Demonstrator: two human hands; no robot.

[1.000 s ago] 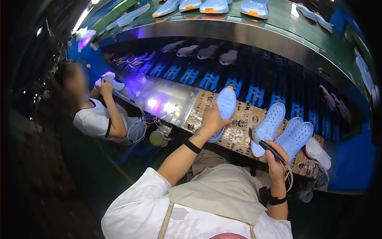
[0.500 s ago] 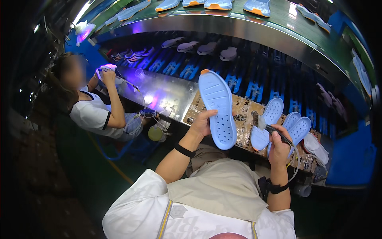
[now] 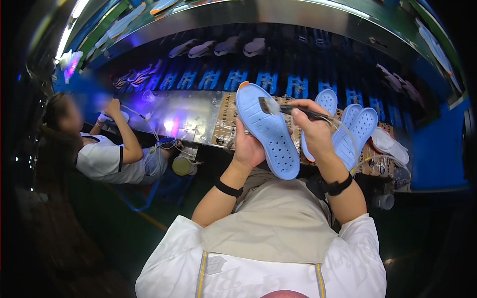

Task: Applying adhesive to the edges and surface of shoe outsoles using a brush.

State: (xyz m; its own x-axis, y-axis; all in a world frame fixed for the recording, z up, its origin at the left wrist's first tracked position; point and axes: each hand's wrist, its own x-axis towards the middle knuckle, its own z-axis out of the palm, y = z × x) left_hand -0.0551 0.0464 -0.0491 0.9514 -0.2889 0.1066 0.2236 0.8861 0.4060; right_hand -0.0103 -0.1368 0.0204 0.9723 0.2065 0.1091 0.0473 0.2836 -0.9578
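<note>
At the centre of the frame the left hand has its grip wrapped around a light blue shoe sole, tilted upright above the lap. The right hand pinches a small brush, bristles touching the sole's upper end. More blue soles lie on the desk at right.

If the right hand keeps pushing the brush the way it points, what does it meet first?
The right hand aims the brush leftward, its bristles at the upper part of the blue sole held in the left hand. It would probably meet that sole first; contact is unclear.
</note>
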